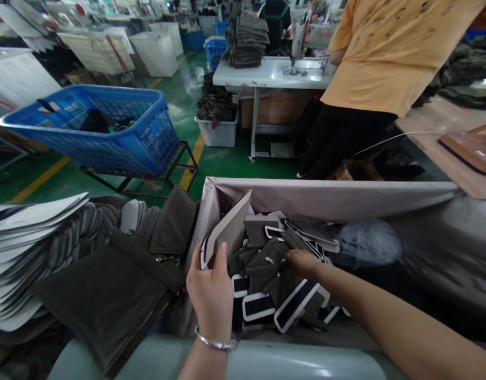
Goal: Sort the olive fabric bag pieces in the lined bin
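You have matt, woven olive cloth pouches (266, 269) before you, fitted with small shiny brass-coloured metal zip pulls (269, 259). The grey cloth panel (229, 232) is matt, edged in smooth black-and-white binding. Your silver metal bangle (215, 345) is polished. The blue plastic basket (159, 132) is glossy.

Left hand (210, 298) upright, fingers curled; right hand (304, 264) reaching across, seemingly palm-down.

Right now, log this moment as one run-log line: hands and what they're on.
left hand: grips olive panel, black-white trim | right hand: touches olive pouch | both: over fabric-lined bin
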The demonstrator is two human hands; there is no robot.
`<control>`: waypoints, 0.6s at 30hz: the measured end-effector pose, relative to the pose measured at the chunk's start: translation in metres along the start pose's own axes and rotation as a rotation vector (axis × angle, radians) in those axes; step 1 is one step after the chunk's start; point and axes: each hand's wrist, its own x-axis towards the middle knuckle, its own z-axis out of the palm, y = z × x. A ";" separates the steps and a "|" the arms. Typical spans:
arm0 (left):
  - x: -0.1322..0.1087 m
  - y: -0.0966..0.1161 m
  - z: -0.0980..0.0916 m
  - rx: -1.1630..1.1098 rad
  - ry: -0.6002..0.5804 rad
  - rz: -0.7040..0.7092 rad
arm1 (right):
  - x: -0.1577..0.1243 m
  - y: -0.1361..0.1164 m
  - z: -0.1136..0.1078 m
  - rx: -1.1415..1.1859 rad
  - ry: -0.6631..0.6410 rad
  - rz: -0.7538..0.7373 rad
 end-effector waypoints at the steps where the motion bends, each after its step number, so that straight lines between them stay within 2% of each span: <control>1: 0.000 0.000 0.001 -0.003 -0.005 -0.004 | -0.001 0.002 0.015 -0.047 -0.032 0.004; 3: 0.000 0.000 0.002 -0.006 -0.020 -0.014 | 0.000 0.006 0.035 -0.130 -0.074 0.011; 5: 0.001 -0.001 0.002 -0.007 -0.027 -0.023 | 0.003 0.010 0.043 -0.194 -0.106 0.003; 8: 0.003 -0.002 0.002 -0.017 -0.015 -0.027 | 0.008 0.017 0.037 -0.257 -0.137 -0.046; 11: 0.004 -0.003 0.002 -0.054 0.006 -0.038 | 0.009 0.019 0.021 -0.295 -0.137 -0.127; 15: 0.003 -0.003 0.002 -0.060 0.025 -0.055 | 0.018 -0.001 0.005 -0.320 -0.114 -0.248; 18: 0.002 -0.003 0.000 -0.070 0.022 -0.067 | 0.033 -0.028 0.011 -0.320 -0.089 -0.295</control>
